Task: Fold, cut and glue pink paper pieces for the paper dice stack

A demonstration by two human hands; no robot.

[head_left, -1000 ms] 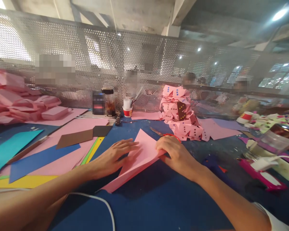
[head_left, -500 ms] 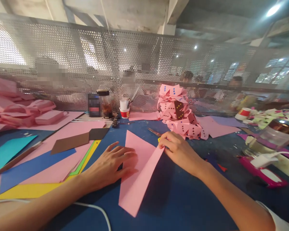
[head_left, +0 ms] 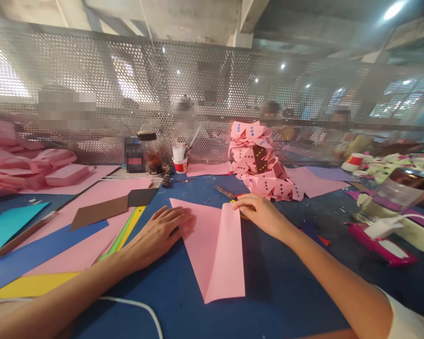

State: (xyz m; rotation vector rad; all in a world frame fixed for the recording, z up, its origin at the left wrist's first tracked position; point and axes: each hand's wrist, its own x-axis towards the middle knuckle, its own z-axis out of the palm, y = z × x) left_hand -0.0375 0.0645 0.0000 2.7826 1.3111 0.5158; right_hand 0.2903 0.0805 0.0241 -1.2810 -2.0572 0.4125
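Observation:
A sheet of pink paper lies on the blue tabletop in front of me, its right part bent up along a slanting crease. My right hand pinches the top right corner of this sheet. Over its upper left edge rests my left hand, fingers stretched out and slightly blurred. Just behind the right hand is a pair of scissors, with the handles partly hidden by that hand.
A pile of folded pink pieces with printed dots stands behind the scissors. Coloured sheets cover the left side. On the right are a clear jar and a magenta device. A perforated metal screen rises behind.
The pink sheet has turned, its lower end swinging to the right and its raised flap opening wider. My left hand has shifted slightly left; my right hand still pinches the corner.

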